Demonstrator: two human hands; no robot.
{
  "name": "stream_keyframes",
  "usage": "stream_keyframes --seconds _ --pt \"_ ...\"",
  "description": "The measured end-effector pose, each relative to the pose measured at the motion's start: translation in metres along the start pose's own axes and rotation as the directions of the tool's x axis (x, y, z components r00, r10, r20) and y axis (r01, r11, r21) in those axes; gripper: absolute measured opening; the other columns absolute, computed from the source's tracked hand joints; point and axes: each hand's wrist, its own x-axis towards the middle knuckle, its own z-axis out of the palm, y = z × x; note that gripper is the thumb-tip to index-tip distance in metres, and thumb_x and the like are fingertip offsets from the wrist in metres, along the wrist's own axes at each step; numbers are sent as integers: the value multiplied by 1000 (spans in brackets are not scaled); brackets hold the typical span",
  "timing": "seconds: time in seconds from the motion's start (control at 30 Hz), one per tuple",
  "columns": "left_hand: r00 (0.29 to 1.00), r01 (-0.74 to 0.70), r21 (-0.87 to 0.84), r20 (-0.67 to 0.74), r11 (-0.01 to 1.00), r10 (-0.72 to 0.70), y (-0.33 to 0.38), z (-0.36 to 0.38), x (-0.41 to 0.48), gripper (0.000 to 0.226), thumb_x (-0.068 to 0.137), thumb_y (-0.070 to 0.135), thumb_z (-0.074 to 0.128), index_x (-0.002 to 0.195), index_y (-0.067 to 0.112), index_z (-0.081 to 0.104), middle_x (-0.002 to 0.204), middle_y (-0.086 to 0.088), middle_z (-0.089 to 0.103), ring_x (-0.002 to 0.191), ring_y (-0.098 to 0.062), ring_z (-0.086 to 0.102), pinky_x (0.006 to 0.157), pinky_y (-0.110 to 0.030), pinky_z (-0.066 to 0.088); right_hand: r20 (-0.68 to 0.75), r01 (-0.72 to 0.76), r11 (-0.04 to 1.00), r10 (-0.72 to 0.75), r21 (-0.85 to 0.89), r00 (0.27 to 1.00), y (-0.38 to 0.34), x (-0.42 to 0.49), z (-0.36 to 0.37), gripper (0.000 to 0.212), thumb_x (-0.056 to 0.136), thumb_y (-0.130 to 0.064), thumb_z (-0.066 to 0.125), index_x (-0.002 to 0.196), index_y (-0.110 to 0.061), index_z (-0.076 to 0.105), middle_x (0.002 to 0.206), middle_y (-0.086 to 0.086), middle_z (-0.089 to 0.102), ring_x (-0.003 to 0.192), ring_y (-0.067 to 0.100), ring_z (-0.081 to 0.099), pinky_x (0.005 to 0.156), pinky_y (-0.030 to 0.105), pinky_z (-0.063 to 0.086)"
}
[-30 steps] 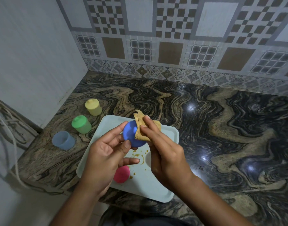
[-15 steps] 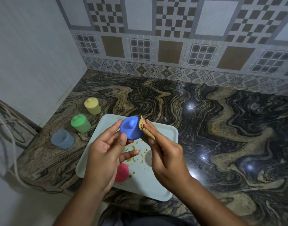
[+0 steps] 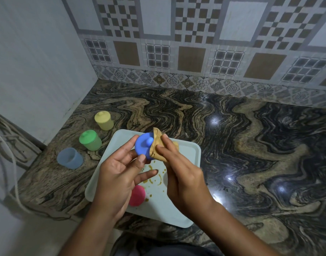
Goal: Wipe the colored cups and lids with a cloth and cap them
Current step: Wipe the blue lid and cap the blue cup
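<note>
blue lid (image 3: 142, 147) was held in the air above the far half of the tray (image 3: 193, 151), not touching it, with its knob turned toward the camera. left hand (image 3: 119, 172) pinched the lid by its left and lower rim, between thumb and fingertips, the little finger spread loose. right hand (image 3: 184, 178) gripped the folded tan cloth (image 3: 156, 145), thumb on top. the cloth was wrapped over the lid's right edge and touched it.

relation that mattered: the open blue cup (image 3: 70, 158) stood mouth up on the counter (image 3: 232, 135), off the tray on its left side. seen from the lid, the cup lay to the left and a little toward the person. the left hand was on the cup's side of the lid, so it was the nearer hand. the right hand sat on the far side, with the lid between it and the cup.

axis: the cup stood upright, while the lid's knob pointed at the camera rather than straight up. judged that the lid would need levelling, knob up, before seating.

green cup (image 3: 90, 140) and yellow cup (image 3: 104, 120) stood capped beyond the blue cup, along the wall. a pink piece (image 3: 138, 195) lay on the near part of the tray, partly behind the left hand; could not tell whether lid or cup. brown smears (image 3: 153, 179) marked the tray between the hands.

step judged: wiping the blue lid, capping not yet done. the cloth would have to come off the rim first.
</note>
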Motion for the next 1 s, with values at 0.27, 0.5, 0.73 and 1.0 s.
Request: stream_keyframes --seconds 0.27,0.5,0.73,1.0 --pt "992 64 0 111 998 -63 1 -7 -5 53 82 3 58 133 16 58 126 -1 72 114 -20 69 70 -40 63 -33 -15 998 13 -60 999 18 22 -10 39 93 14 50 129 8 63 145 22 55 138 24 54 113 26 44" --pt "996 81 -12 45 997 -80 1 -14 -2 54 81 4 62 133 16 59 123 -2 73 95 -16 69 69 -37 62 109 -477 697 503 535 857 -2 24 -17 31 108 -11 46 132 -9 66 130 2 71 125 19 66 103 38 54" --pt "995 58 209 -88 976 -41 -10 -11 1 45 93 -5 62 128 23 66 121 6 73 106 -18 73 73 -44 64 215 -562 524 580 640 786 -11 8 4 33 109 -10 43 130 -22 66 130 -2 72 121 22 69 100 47 57" --pt "985 -2 357 -161 934 64 -13 -15 5 17 81 17 76 97 12 73 98 2 79 93 -17 76 66 -40 64 195 -552 713 524 432 829 -1 1 25 38 102 -37 49 137 -34 62 142 -12 63 137 7 54 112 44 48"
